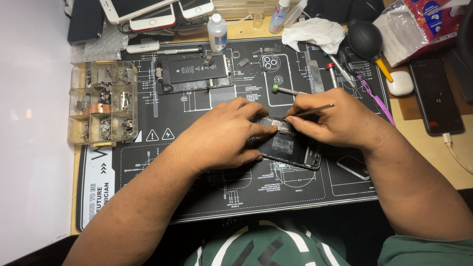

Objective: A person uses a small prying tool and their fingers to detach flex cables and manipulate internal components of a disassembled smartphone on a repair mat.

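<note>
An opened phone body (290,150) lies on the black repair mat (197,192) in the middle. My left hand (221,135) clamps its left side, thumb and forefinger pressing near a small metal part at its top edge. My right hand (340,120) pinches thin metal tweezers (310,111), whose tips reach down to that same spot. The hands hide most of the phone's upper half.
A clear parts box (103,101) with several small metal pieces stands at left. Behind: a detached phone battery assembly (194,73), a dropper bottle (217,32), stacked phones (148,12), tissue (315,32), black air blower (367,39), screwdrivers (340,66), a charging phone (436,96).
</note>
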